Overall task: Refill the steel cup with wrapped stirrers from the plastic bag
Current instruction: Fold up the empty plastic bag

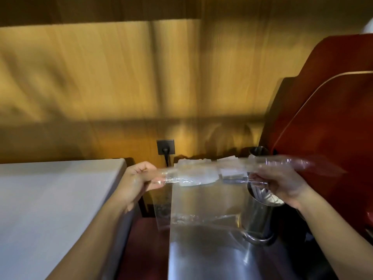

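Observation:
A clear plastic bag [203,201] hangs between my hands, stretched wide at its top edge and blurred by motion. My left hand [139,178] pinches the bag's left top corner. My right hand [282,182] grips the right top corner, where crumpled plastic trails off to the right. Whitish wrapped pieces [230,170] show through the bag's top. The steel cup [260,217] stands upright on a steel counter [212,259], just below my right hand and partly behind the bag. Thin pale sticks show inside its mouth.
A pale grey table [50,199] fills the left. A dark gap lies between it and the steel counter. A wooden wall with a black socket [166,150] is behind. Red-brown boards [327,128] lean at the right, close to the cup.

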{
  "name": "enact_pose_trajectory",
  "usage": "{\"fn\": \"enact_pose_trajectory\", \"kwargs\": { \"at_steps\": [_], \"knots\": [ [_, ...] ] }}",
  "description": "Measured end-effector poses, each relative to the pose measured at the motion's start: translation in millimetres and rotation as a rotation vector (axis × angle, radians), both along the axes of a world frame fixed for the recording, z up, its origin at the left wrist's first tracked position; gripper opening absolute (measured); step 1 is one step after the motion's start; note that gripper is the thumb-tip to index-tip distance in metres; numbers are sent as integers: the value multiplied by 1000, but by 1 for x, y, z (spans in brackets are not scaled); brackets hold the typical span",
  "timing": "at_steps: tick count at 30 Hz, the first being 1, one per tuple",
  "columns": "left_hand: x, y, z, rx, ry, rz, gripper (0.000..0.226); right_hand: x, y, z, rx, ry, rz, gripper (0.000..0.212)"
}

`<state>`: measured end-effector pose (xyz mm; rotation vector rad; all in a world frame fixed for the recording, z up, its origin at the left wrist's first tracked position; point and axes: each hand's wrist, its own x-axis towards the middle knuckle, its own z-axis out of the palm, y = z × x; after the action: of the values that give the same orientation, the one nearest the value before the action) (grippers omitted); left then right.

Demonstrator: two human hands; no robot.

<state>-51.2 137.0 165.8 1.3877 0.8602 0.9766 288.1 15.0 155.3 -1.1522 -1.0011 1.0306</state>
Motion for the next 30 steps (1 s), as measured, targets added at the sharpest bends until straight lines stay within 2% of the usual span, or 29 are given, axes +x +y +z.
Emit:
{"fn": "enact_pose_trajectory", "kwargs": {
  "at_steps": [2,4,6,10,13,16,17,20,23,30],
  "knots": [
    [-2,2,1,27,20,7,31,2,2,-2,-19,-9,-18,21],
    [-1,5,2,-27,-21,-6,41,1,4,-3,-38,33,-28,38],
    [-1,9,2,-66,-67,-44,44,-2,5,-2,-31,76,-18,43],
    [-3,13,3,-105,-200,-131,31,-2,8,2,8,57,-36,35],
    [-2,15,1,-59,-124,-114,25,1,10,8,30,12,-5,17],
    [2,16,2,31,-24,-39,35,0,13,11,45,-86,-18,13],
    [4,16,3,56,-20,-18,40,-1,15,11,59,-120,-39,9],
    [11,17,6,73,-63,2,53,-3,19,13,88,-188,-92,21],
    [17,16,6,97,-70,29,63,-1,19,17,105,-203,-109,17],
    [28,14,8,155,-67,-10,67,6,17,22,90,-230,-151,19]
  ]
}}
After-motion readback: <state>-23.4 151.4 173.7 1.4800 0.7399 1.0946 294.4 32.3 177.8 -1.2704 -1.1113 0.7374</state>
